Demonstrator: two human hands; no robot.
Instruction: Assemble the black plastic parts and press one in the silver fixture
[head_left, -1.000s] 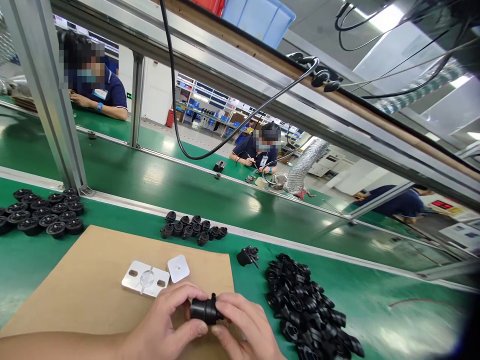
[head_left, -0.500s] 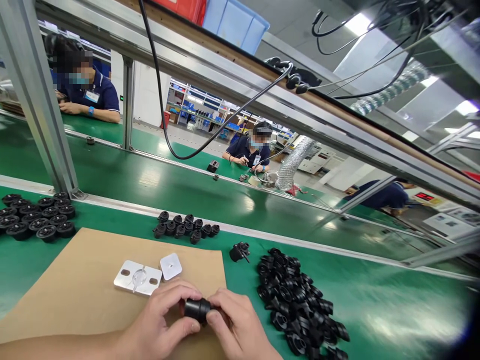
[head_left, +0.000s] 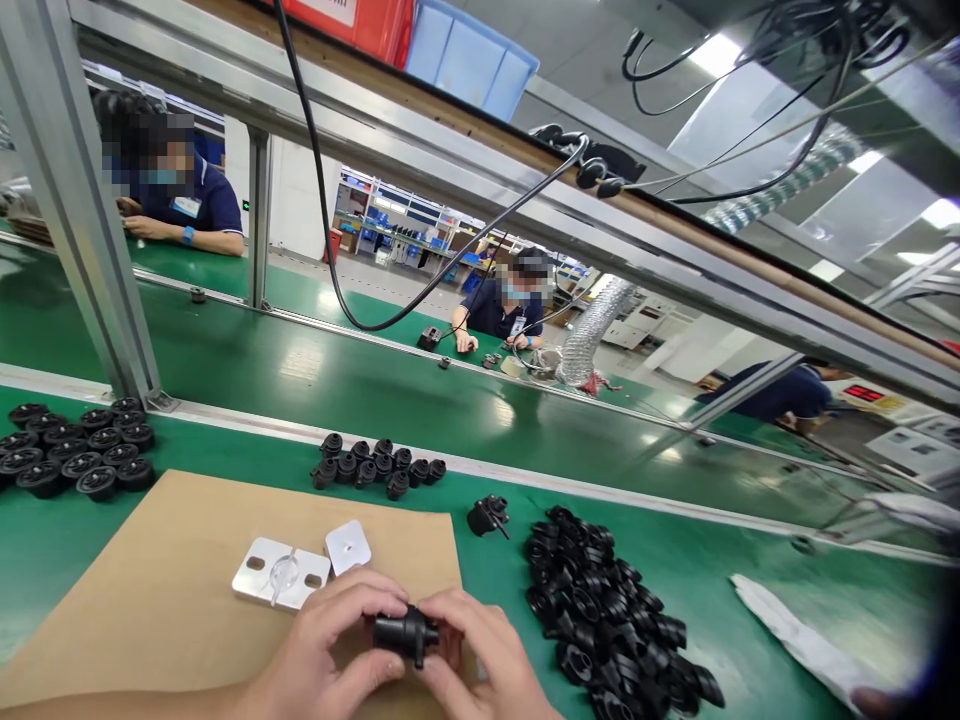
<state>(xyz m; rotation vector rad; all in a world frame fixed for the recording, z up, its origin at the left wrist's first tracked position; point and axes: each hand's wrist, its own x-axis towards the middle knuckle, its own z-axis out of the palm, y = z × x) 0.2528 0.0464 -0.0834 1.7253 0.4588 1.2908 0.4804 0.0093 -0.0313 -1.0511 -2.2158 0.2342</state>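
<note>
Above the front edge of the brown cardboard sheet (head_left: pixel 150 600), a black cylindrical plastic part with a short spout (head_left: pixel 405 633) lies sideways between my hands. My left hand (head_left: pixel 330 640) is closed round its wide end, thumb below and fingers above. At the spout end, the thumb and forefinger of my right hand (head_left: pixel 487 650) pinch it; the other fingers curl behind. Just beyond my left hand lie a silver metal block with a round recess and two slots (head_left: pixel 281 572) and a small square metal plate (head_left: pixel 349 546).
Black round parts (head_left: pixel 75 455) stand at left, small spouted parts (head_left: pixel 375 465) behind the cardboard. One black assembly (head_left: pixel 489 515) sits near a heap of black parts (head_left: pixel 607 620). A long white cloth-like thing (head_left: pixel 802 645) is at right. Metal posts (head_left: pixel 112 220) frame the bench; co-workers sit beyond.
The black part has turned in my hands, so its spout end shows more. The white cloth-like thing has come into view at right. The whole view has shifted slightly.
</note>
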